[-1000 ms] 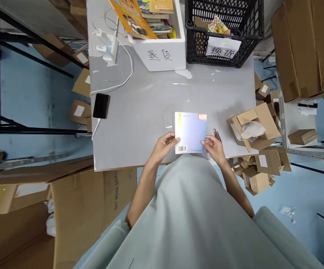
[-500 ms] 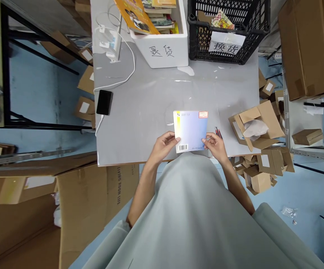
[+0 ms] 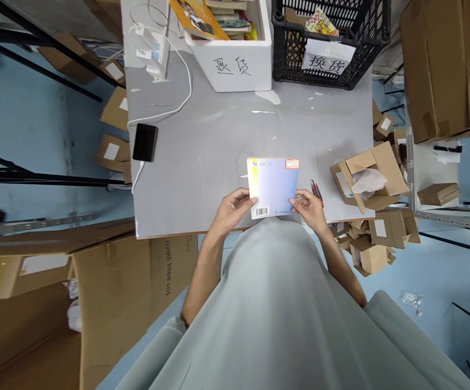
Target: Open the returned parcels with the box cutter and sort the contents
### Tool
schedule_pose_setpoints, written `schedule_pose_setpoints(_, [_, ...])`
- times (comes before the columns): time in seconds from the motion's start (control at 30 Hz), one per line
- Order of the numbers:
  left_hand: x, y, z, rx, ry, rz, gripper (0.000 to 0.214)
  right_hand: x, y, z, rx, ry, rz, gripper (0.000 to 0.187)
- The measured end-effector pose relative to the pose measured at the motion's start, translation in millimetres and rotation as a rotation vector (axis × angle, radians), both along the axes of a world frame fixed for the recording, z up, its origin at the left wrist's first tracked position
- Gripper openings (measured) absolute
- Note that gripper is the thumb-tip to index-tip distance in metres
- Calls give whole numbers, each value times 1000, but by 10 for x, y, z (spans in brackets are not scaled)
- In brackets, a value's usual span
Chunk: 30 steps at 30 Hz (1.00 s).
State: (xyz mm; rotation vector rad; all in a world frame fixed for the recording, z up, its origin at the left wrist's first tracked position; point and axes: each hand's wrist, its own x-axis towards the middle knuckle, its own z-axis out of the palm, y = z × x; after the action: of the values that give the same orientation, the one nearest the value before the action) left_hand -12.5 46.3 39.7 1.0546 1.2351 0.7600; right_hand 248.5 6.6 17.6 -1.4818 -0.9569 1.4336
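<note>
A thin book [image 3: 274,187] with a pale blue cover, a yellow strip, a barcode and a small red-bordered label is held near the front edge of the table. My left hand [image 3: 234,208] pinches its left edge, thumb on top. On the opposite edge, my right hand [image 3: 308,208] grips it the same way, thumb over the cover. Just beyond the right fingers lie red and black pens [image 3: 317,190]. What is under the book is hidden.
Across the grey table [image 3: 202,157] stand a white bin [image 3: 235,73] of books and a black crate [image 3: 314,78]. A phone [image 3: 145,142] on a white cable lies left. An open cardboard box [image 3: 371,176] sits right; a large carton [image 3: 117,303] stands at lower left.
The view has shifted slightly, so the table and its contents appear a little further left and higher. Both hands still hold the book in much the same way.
</note>
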Motion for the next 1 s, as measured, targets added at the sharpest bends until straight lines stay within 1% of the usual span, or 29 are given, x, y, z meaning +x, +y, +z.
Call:
schedule_pose_setpoints(0.2, [-57,-41,-4,6,-18,6,55,-49,-24,19,6,-13,8,53])
schedule_pose_setpoints(0.43, [-92,-79,57,6,-24,31,51,-102,-67,-80,19,-28,-2,54])
schedule_pose_setpoints(0.5, [-61,-102,46,15,-17,45,48,-133,-90,-100,13,-46,-9,59])
schedule_pose_setpoints(0.57, [9,-141,28,29,-15,63,45,-184,-113,-93,11,-61,-20,69])
schedule_pose_setpoints(0.67, [172,-236,22,64,20,84,39,-303,-140,-16,13,-24,5,80])
schedule_pose_setpoints(0.73, [287,-317,45,124,91,81,33,-400,-150,65,15,41,48,81])
schedule_pose_setpoints(0.8, [382,-399,78,229,195,70,24,-498,-158,146,33,104,65,81])
schedule_pose_setpoints(0.9, [467,-494,105,438,340,50,14,-604,-163,226,86,162,-3,71])
schedule_pose_setpoints(1.0, [477,-528,100,621,387,-40,19,-612,-147,245,112,177,-80,57])
